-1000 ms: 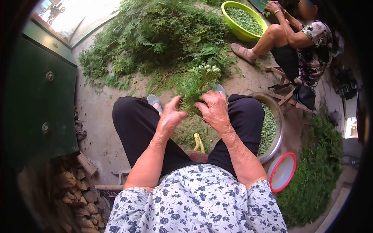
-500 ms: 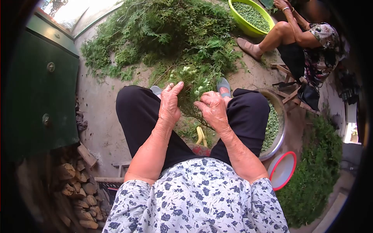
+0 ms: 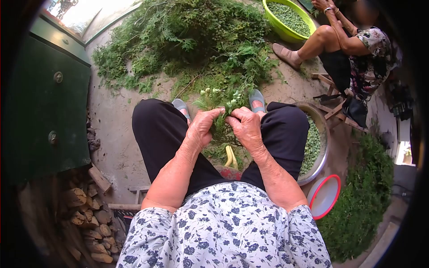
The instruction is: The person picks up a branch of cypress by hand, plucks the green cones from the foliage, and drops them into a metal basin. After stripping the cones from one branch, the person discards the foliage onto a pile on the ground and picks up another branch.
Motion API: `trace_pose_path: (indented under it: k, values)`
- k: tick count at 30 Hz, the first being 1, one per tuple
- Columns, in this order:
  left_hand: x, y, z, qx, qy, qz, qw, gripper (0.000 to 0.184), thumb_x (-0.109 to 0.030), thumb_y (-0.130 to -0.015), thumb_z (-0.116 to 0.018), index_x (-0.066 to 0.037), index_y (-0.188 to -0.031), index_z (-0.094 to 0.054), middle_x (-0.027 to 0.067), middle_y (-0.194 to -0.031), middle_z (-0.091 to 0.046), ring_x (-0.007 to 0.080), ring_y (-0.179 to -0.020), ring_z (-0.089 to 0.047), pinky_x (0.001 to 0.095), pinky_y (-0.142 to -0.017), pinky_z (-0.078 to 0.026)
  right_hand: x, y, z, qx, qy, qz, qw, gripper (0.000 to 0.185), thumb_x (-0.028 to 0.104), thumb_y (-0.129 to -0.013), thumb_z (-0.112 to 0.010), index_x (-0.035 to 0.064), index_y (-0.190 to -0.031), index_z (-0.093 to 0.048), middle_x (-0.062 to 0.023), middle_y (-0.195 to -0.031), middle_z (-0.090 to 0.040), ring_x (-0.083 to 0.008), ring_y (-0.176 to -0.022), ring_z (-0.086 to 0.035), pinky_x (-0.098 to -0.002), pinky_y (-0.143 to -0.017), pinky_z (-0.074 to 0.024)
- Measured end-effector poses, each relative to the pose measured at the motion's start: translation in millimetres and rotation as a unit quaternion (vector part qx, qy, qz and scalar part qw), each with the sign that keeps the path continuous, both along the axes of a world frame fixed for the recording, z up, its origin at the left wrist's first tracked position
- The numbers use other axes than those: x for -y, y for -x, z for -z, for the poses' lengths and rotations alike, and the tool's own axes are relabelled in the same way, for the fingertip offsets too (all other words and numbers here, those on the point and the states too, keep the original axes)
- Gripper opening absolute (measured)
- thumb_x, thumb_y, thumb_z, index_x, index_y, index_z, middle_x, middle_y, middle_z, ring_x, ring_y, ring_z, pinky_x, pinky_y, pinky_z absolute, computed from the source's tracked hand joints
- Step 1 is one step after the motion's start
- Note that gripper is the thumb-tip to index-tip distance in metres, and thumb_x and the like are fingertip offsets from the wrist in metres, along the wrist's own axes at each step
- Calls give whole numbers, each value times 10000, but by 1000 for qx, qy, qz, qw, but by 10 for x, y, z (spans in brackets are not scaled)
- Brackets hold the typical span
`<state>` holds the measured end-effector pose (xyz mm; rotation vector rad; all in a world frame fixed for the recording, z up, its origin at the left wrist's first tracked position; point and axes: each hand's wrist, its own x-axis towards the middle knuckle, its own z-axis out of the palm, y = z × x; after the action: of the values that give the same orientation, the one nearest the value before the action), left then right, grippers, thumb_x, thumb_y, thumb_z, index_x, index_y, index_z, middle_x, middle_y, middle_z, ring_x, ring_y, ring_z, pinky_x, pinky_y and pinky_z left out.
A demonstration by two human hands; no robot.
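Between my knees is an evergreen sprig (image 3: 233, 99) with scale-like leaves and pale green cones near its top. My right hand (image 3: 246, 128) is closed around it from the right. From the other side, my left hand (image 3: 202, 127) reaches in with thumb and fingers pinched on the same sprig, close to the right fingertips. Exactly what lies between the left fingertips is partly hidden. Beyond my feet spreads a large heap of cut evergreen branches (image 3: 178, 44). Below the hands, a yellow curved object (image 3: 230, 156) is partly covered by loose greenery.
By my right knee stands a metal basin (image 3: 322, 154) of green cones, beside a red-rimmed white bowl (image 3: 325, 196). Another person (image 3: 339, 42) sits at upper right near a yellow-green tub (image 3: 286, 33) of cones. Firewood (image 3: 96, 228) and a dark green cabinet (image 3: 44, 102) are left.
My left hand has moved right and slightly down, from apart to pinching at the sprig beside my right hand. My right hand stays nearly in place.
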<state>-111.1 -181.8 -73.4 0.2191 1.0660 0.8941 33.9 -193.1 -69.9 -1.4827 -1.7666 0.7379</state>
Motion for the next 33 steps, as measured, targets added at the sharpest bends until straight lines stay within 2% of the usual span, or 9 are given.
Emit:
trace_pose_path:
  k: [6,13,19,21,22,26,29,30,33]
  values:
    - [15,-27,-31,40,-2,17,999,248,-51,-742,-677,8,-969,-596,56,-880,-610,159,-799,-575,303,-714,-479,-11,-42,-10,36,26,19,999,108,68,-655,-620,-6,-626,-546,-160,-683,-540,-354,-646,-550,-411,-549,-414]
    - [63,-94,-88,5,-166,27,986,299,-11,-736,-656,7,-1022,-572,56,-934,-616,136,-814,-582,278,-717,-481,12,-76,95,49,5,6,999,127,82,-619,-624,-17,-642,-547,-164,-712,-545,-363,-661,-541,-410,-564,-421]
    - [61,-88,-119,-47,-173,-20,984,267,-15,-728,-654,9,-987,-597,51,-896,-627,127,-773,-586,265,-681,-483,-31,-171,-5,-12,-15,-27,999,179,59,-675,-619,8,-848,-621,-126,-763,-573,-262,-691,-557,-336,-638,-446]
    - [64,-84,-128,-66,-172,-35,982,268,-20,-725,-659,8,-985,-598,48,-891,-627,129,-768,-587,266,-678,-483,-56,-205,-90,-94,-26,36,995,161,30,-741,-596,16,-897,-631,-100,-792,-593,-204,-714,-572,-293,-665,-450]
    - [74,-91,-151,-89,-192,-34,977,266,-20,-722,-663,9,-979,-601,45,-887,-627,131,-764,-587,267,-677,-483,-78,-237,-143,-83,-7,69,994,135,17,-810,-545,3,-915,-628,-37,-787,-600,-116,-799,-570,-236,-706,-441]
    - [99,-105,-154,-93,-169,13,981,334,25,-683,-694,-4,-990,-567,39,-917,-608,135,-801,-582,263,-714,-486,-159,-251,-205,-130,15,25,991,145,58,-859,-521,20,-963,-614,-26,-774,-594,-94,-712,-557,-220,-660,-434]
    - [104,-117,-75,-116,-207,12,971,318,46,-675,-683,-5,-971,-579,38,-905,-609,128,-774,-582,257,-717,-483,-159,-212,-117,-139,54,15,989,152,48,-826,-555,5,-961,-609,-80,-824,-626,-139,-716,-581,-251,-660,-450]
    - [107,-112,-64,-117,-206,12,971,318,46,-675,-683,-5,-971,-579,38,-905,-609,128,-774,-582,257,-717,-483,-150,-225,-156,-167,134,7,977,165,56,-832,-553,-7,-976,-601,-66,-838,-621,-111,-763,-569,-243,-684,-447]
    - [120,-118,-58,-138,-235,24,962,330,58,-664,-679,-8,-973,-582,39,-904,-613,126,-781,-584,256,-716,-483,-95,-215,-184,-165,116,-30,979,179,42,-820,-557,-10,-986,-598,-60,-847,-614,-95,-793,-559,-236,-703,-446]
